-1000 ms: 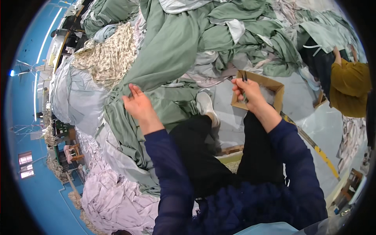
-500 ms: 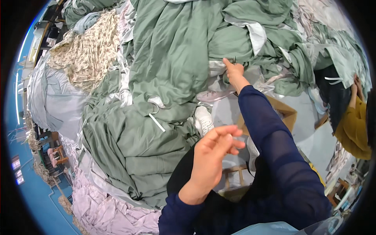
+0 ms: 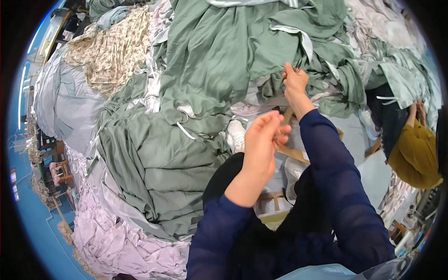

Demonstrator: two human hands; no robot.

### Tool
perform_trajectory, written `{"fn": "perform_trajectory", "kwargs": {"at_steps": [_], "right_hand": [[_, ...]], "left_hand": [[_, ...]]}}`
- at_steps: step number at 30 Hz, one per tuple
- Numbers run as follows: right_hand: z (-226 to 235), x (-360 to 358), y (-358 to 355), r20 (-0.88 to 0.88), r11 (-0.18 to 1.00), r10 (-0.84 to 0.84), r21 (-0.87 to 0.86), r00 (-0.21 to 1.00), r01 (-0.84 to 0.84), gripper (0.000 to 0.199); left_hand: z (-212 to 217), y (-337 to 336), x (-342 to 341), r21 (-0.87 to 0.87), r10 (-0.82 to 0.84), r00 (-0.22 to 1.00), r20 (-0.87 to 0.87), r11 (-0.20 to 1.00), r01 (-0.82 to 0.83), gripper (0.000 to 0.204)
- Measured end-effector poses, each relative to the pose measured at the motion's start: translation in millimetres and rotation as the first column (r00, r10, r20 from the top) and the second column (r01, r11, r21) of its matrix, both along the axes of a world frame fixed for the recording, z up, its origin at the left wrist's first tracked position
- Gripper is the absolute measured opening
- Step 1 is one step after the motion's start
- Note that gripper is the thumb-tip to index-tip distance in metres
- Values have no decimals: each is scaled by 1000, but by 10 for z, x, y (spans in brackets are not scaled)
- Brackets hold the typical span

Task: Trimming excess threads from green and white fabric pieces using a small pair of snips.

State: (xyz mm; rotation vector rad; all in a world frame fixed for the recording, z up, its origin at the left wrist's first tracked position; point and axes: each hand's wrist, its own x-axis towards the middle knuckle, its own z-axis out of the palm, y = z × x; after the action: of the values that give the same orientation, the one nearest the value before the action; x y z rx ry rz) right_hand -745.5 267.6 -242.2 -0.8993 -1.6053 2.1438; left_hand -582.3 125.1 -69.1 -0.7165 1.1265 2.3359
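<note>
My right hand [image 3: 295, 86] is closed around a small dark metal tool that looks like thread snips [image 3: 297, 68], its tip pointing away from me. It is held over the front edge of a large green cloth [image 3: 210, 58] spread across the pile ahead. White strips [image 3: 305, 44] show along the cloth's folds just beyond the hand. Nearer to me, my left hand [image 3: 261, 147] hovers in front of my body with its fingers loosely curled and apart. Nothing shows in it. More green cloth [image 3: 172, 170] lies heaped to its left, with a white strap [image 3: 185, 131] on top.
Floral cloth [image 3: 119, 49], pale grey-blue cloth [image 3: 67, 109] and lilac cloth [image 3: 126, 233] are heaped on the left. A wooden frame [image 3: 293, 154] stands by my white shoes [image 3: 237, 135]. At the right, another person in a mustard sleeve [image 3: 414, 156] handles light green cloth [image 3: 401, 79].
Both hands have shifted right in the picture, and the left one has moved farther from my body. The far green cloth's front edge has shifted slightly. The other person remains at the right.
</note>
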Motion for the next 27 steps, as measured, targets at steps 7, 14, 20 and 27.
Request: {"fn": "perform_trajectory", "kwargs": {"at_steps": [7, 14, 20, 27], "right_hand": [[1539, 1450, -116, -151, 901, 361, -197, 920, -386, 17], [2372, 2678, -236, -334, 845, 488, -53, 807, -533, 16], [2484, 3289, -341, -355, 774, 486, -249, 799, -582, 18], [3012, 4207, -819, -493, 531, 728, -32, 476, -847, 16]], "left_hand": [[-432, 79, -62, 176, 23, 985, 170, 983, -53, 60], [-227, 23, 377, 194, 202, 896, -395, 972, -134, 52], [499, -871, 902, 284, 655, 721, -228, 753, -594, 50], [1390, -1443, 3006, 140, 696, 380, -610, 566, -812, 56]]}}
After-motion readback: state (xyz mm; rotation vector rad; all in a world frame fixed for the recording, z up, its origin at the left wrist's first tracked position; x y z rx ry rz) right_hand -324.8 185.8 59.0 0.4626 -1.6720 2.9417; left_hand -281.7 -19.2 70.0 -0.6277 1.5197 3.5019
